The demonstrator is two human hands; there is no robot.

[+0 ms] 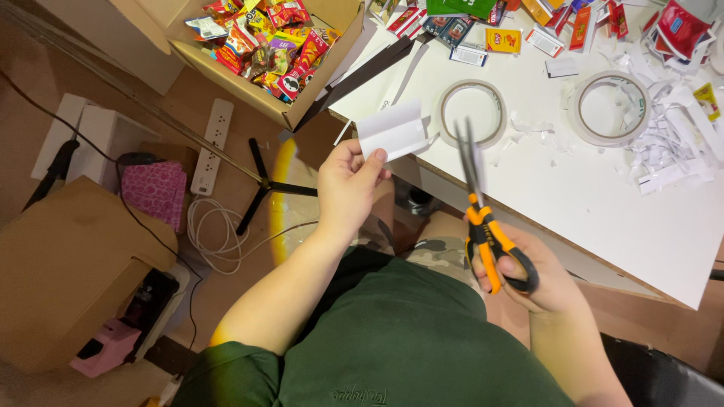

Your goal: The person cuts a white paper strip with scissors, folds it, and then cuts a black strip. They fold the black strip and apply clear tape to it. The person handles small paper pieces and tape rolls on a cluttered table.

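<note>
— Paper strip [392, 134]: where does it sit?

— At about twelve o'clock from the left hand [348, 188], just off the near edge of the white table [603, 211]. It is a small white piece, folded, pinched between thumb and fingertips, so that grip is closed on the paper.

— And the right hand [535, 275]?

— It holds scissors [486, 211] with orange and black handles; the fingers pass through the loops. The blades point to twelve o'clock and look nearly shut, apart from the paper, which lies at about ten o'clock from their tips.

— What lies on the table?

— Two rolls of clear tape: one tape roll [473, 113] just behind the scissor tips, the other roll [609, 108] at two o'clock from them. White paper scraps [671, 143] are heaped at three o'clock of that second roll. Small coloured packets [504, 39] lie along the far edge.

— And off the table?

— At eleven o'clock from the left hand stands an open cardboard box [317, 90] full of snack packets [268, 41]. On the floor at nine o'clock lie a white power strip [211, 147], a coiled white cable [219, 234] and a pink cloth [154, 192]. A closed brown carton [72, 264] sits at eight o'clock.
</note>
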